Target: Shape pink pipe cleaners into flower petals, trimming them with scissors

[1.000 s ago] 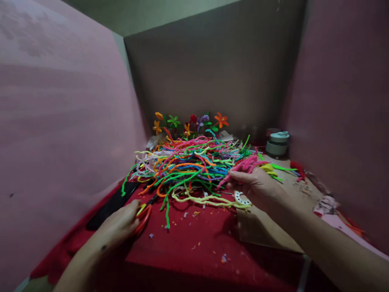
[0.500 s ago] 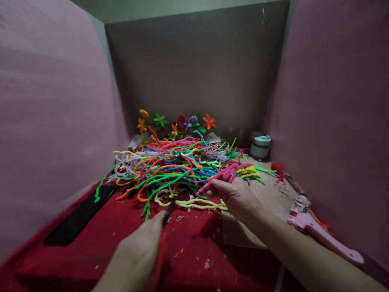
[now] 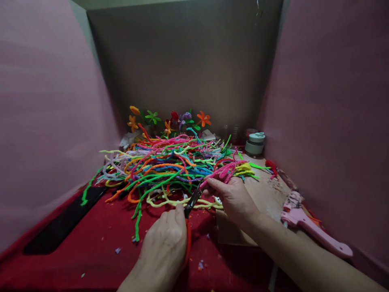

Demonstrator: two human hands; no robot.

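My left hand (image 3: 165, 243) is closed round red-handled scissors (image 3: 191, 211), whose dark blades point up and right at a pink pipe cleaner bundle (image 3: 223, 170). My right hand (image 3: 232, 196) pinches the near end of that pink bundle at the right edge of a big heap of many-coloured pipe cleaners (image 3: 170, 166). The scissor tips sit just left of my right fingertips, touching or almost touching the pink strand. The heap lies on a red cloth (image 3: 100, 239).
Finished pipe-cleaner flowers (image 3: 170, 119) stand behind the heap. A grey-green lidded jar (image 3: 254, 144) sits at the back right, a pink glue gun (image 3: 310, 227) lies at the right, a black flat strip (image 3: 60, 225) at the left. Brown cardboard (image 3: 264, 190) lies under my right hand. Pink and brown panels wall in the space.
My left hand brought the scissors from the left side to the middle and up to the pink bundle. My right hand kept hold of the pink bundle. The camera panned right.
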